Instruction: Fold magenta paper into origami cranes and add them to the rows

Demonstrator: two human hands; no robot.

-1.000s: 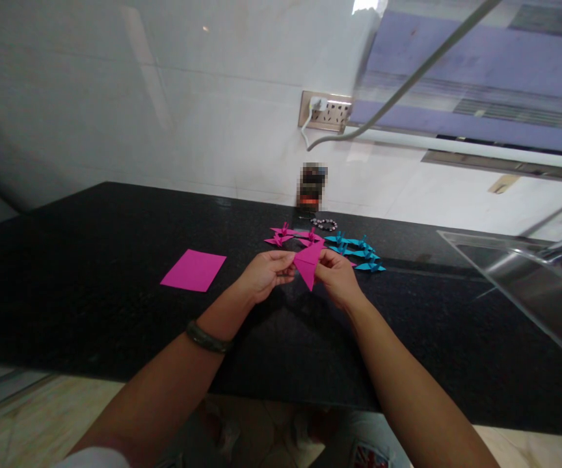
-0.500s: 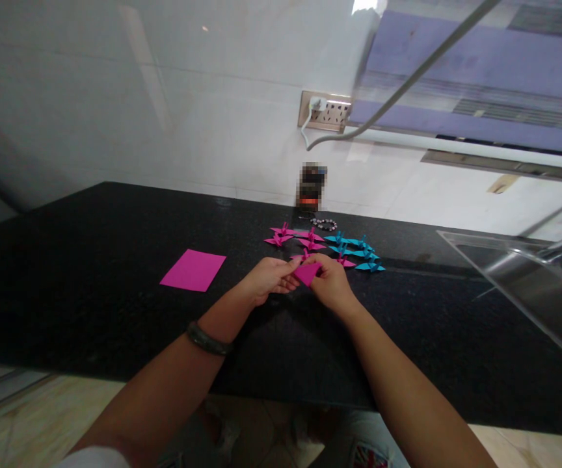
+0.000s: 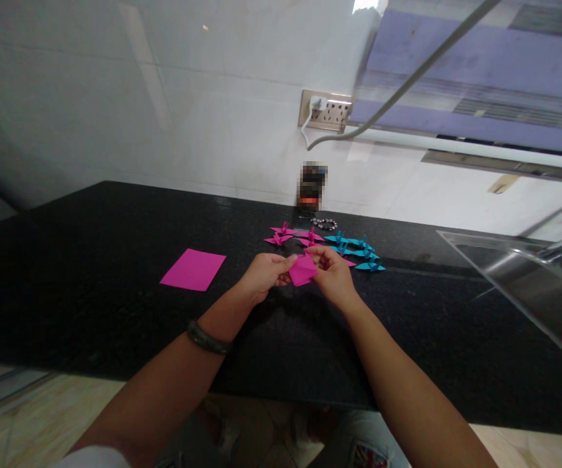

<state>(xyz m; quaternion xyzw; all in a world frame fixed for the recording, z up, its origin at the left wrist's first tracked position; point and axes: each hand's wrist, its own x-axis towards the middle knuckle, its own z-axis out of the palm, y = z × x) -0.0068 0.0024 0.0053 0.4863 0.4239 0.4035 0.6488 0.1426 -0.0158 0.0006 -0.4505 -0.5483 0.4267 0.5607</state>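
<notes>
Holding: a folded pink paper [image 3: 303,270] is pinched between the left hand [image 3: 261,276] and the right hand [image 3: 334,276], raised just above the table [image 3: 90,260], near its front edge.
Left grip: thumb and fingertips are closed together on the paper's left edge.
Right grip: fingers are clamped on its upper right corner; the thumb's exact place cannot be made out.
Paper feel: probably very light and thin, limp in a single layer and stiffer along stacked creases. A hard squeeze would likely dent or tear it.
Where to hold: folded edges and corners, taken with the fingertip pads, look safer than the flat middle.
Shape: compact, roughly diamond-like, with sharp creases and a matte magenta surface.
Pink sheet [image 3: 193,269]: square, unfolded, flat on the table, well apart to the left.
Pink cranes [image 3: 293,236]: small pointed-wing figures just beyond the hands.
Blue cranes [image 3: 359,252]: similar figures, just beside the pink ones, to the right.
Table surface: black, speckled, polished stone.
Beaded bracelet [image 3: 324,224]: a small ring behind the cranes, near the tiled wall.
Sink [image 3: 529,286]: shiny steel, at the far right.
</notes>
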